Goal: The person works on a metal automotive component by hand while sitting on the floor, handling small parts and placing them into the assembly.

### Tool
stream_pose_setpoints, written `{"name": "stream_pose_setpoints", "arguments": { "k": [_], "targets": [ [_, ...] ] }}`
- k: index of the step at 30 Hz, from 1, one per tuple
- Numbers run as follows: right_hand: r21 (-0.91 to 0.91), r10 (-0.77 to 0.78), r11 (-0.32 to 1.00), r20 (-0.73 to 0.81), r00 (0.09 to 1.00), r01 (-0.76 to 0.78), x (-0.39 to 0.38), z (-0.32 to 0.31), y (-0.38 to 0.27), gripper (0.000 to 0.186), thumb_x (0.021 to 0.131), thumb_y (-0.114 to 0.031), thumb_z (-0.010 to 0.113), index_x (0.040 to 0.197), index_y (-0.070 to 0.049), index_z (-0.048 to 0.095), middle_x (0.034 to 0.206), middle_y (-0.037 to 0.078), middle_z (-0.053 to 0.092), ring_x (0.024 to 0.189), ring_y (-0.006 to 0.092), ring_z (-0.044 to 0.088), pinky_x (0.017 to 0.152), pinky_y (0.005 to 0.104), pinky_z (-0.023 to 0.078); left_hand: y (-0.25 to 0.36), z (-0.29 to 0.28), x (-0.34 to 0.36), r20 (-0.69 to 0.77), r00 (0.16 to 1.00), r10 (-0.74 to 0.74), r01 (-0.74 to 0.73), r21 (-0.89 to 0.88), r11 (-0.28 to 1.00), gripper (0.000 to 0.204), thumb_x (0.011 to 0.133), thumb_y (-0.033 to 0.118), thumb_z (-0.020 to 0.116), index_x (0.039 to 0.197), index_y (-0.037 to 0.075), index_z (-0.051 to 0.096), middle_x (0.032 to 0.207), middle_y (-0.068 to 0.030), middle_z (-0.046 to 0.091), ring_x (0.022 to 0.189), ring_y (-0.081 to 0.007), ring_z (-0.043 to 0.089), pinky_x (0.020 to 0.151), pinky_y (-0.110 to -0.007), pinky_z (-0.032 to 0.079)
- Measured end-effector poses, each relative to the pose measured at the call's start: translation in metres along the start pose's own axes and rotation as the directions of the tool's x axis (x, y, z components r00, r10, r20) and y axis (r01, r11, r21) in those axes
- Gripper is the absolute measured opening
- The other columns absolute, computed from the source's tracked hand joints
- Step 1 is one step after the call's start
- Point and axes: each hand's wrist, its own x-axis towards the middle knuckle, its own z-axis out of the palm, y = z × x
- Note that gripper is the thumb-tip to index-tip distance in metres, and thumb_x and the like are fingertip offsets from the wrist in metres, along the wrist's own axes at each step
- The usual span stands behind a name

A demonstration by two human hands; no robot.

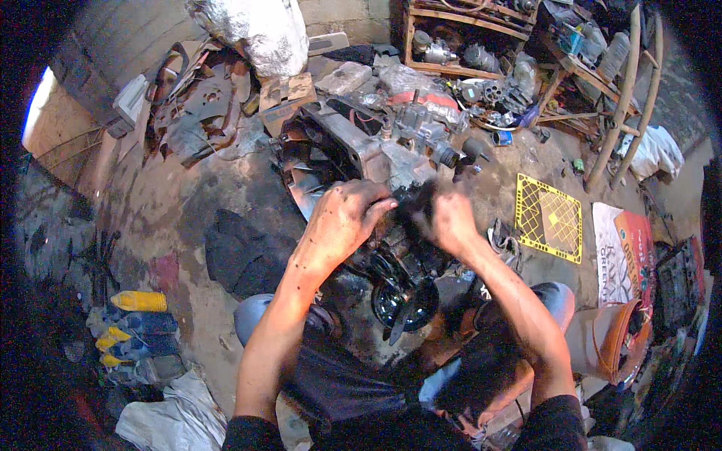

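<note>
My left hand (351,210) is at the upper middle of a greasy engine assembly (365,161), its fingers curled by a black part (406,210); what they pinch is hidden. My right hand (451,218) is at the other side of that dark part, its fingers smeared by motion. Below both hands, glossy black metalwork (395,304) with a round base sits between my knees. Behind them the grey metal housing carries several fittings and cylindrical components (444,150).
Wooden shelving (455,68) with metal parts and a leaning wooden frame (624,105) stand behind. A yellow plastic grid (526,214) and an orange bucket (624,346) are at right. Several bottles (139,301) lie at left. Scrap and a white sack (256,30) fill the back left.
</note>
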Motion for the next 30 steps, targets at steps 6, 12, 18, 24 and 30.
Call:
{"name": "stream_pose_setpoints", "arguments": {
  "k": [6, 12, 18, 24, 30],
  "targets": [
    [-0.048, 0.007, 0.999, -0.01, 1.0, -0.007, 0.003, -0.001, 0.015, 0.026, 0.072, -0.024, 0.07, 0.085, -0.002, 0.068, 0.09, 0.02, 0.065, 0.095, 0.0368, 0.06, 0.083, 0.0442, 0.05, 0.0, 0.004, -0.001, 0.135, 0.989, -0.061, 0.056, 0.04, 0.998, 0.021, 0.084, 0.016, 0.064, 0.101, 0.004, 0.066, 0.101, -0.0137, 0.066, 0.095, -0.035, 0.062, 0.084, -0.043, 0.047],
    [-0.073, -0.093, 0.993, -0.057, 0.994, 0.089, -0.013, 0.006, -0.006, 0.028, 0.071, -0.026, 0.073, 0.086, -0.002, 0.068, 0.093, 0.02, 0.065, 0.087, 0.0411, 0.061, 0.078, 0.0478, 0.05, -0.01, 0.03, -0.024, 0.351, 0.921, -0.169, 0.117, 0.164, 0.98, 0.025, 0.083, 0.02, 0.064, 0.102, 0.003, 0.064, 0.099, -0.0179, 0.065, 0.091, -0.0369, 0.063, 0.076, -0.045, 0.052],
    [-0.086, -0.182, 0.981, -0.107, 0.977, 0.173, -0.018, 0.023, 0.011, 0.023, 0.08, -0.027, 0.067, 0.088, -0.006, 0.071, 0.081, 0.016, 0.066, 0.072, 0.0379, 0.063, 0.067, 0.0434, 0.052, 0.005, 0.064, -0.055, 0.432, 0.901, -0.025, -0.033, 0.126, 0.991, 0.039, 0.086, 0.026, 0.061, 0.115, 0.0, 0.057, 0.113, -0.02, 0.058, 0.088, -0.0363, 0.063, 0.077, -0.044, 0.053],
    [-0.068, -0.297, 0.954, -0.072, 0.952, 0.293, -0.015, 0.02, 0.01, 0.025, 0.08, -0.029, 0.068, 0.085, -0.004, 0.069, 0.077, 0.019, 0.065, 0.071, 0.0378, 0.063, 0.064, 0.0433, 0.051, 0.01, 0.061, -0.063, 0.224, 0.974, 0.039, -0.058, 0.079, 0.995, 0.014, 0.076, 0.011, 0.061, 0.086, 0.001, 0.06, 0.077, -0.0165, 0.06, 0.069, -0.0328, 0.063, 0.059, -0.043, 0.051],
    [-0.086, -0.239, 0.969, -0.056, 0.97, 0.233, -0.011, 0.01, 0.006, 0.025, 0.077, -0.026, 0.071, 0.087, -0.004, 0.068, 0.078, 0.018, 0.065, 0.068, 0.0371, 0.061, 0.064, 0.0428, 0.05, 0.013, 0.068, -0.062, 0.469, 0.881, -0.052, -0.034, 0.173, 0.984, 0.036, 0.083, 0.021, 0.062, 0.111, 0.0, 0.055, 0.114, -0.0215, 0.055, 0.079, -0.0359, 0.064, 0.067, -0.045, 0.055]
  ]
}}
